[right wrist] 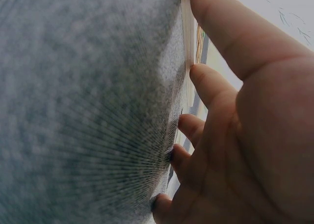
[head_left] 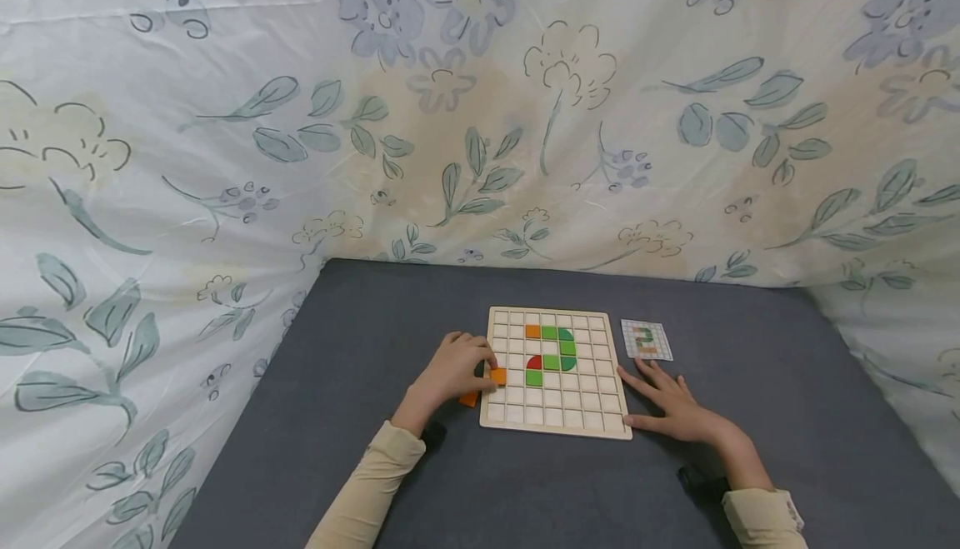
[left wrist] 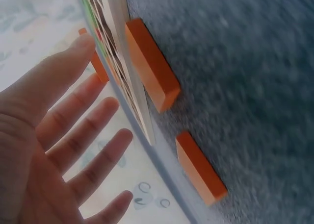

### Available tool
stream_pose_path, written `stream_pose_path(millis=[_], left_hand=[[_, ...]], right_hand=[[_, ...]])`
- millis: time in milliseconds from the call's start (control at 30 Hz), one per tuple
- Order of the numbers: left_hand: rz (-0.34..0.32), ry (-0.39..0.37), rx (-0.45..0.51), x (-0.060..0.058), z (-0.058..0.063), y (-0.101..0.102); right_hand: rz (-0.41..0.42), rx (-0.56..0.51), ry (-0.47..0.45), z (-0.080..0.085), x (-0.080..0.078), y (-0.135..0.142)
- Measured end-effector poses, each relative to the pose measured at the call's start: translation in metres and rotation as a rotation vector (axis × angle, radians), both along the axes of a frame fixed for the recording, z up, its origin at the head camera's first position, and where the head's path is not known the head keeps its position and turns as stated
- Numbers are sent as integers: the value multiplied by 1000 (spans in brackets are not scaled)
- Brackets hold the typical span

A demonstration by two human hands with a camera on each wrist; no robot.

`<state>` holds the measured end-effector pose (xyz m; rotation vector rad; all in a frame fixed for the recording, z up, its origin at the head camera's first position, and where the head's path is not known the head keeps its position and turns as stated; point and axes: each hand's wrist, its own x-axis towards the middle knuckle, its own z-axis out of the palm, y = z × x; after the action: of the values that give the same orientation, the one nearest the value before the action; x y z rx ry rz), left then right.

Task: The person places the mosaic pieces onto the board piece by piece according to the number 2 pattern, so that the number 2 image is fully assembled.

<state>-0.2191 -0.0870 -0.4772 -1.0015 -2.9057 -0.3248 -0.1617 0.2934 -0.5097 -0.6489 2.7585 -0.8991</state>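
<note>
My left hand (head_left: 455,366) pinches a square orange tile (head_left: 498,376) between thumb and index finger over the left side of a wooden grid board (head_left: 591,424). In the left wrist view the pinched tile is partly hidden by the thumb (left wrist: 59,69), and the other fingers are spread. On the board sit an orange square (head_left: 533,331), several green squares (head_left: 551,362), a red rounded piece (head_left: 534,362) and darker green rounded pieces (head_left: 567,363). With fingers spread, my right hand (head_left: 678,407) rests at the board's right edge, its thumb and index fingertip touching the rim.
Two loose orange tiles lie on the dark cloth beside the board, one nearer (left wrist: 153,67) and one farther off (left wrist: 201,170). A small pattern card (head_left: 656,350) lies right of the board, just beyond the right fingertips. A floral curtain (head_left: 480,116) hangs behind the table.
</note>
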Motion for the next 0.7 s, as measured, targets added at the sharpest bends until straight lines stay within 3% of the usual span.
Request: stream_pose_path(millis=[333, 700], left_hand=[[-19, 11, -41, 1, -2, 15], [-58, 0, -64, 5, -3, 30]], right_hand=[[-22, 60, -47, -6, -3, 3], [-19, 53, -40, -3, -2, 1]])
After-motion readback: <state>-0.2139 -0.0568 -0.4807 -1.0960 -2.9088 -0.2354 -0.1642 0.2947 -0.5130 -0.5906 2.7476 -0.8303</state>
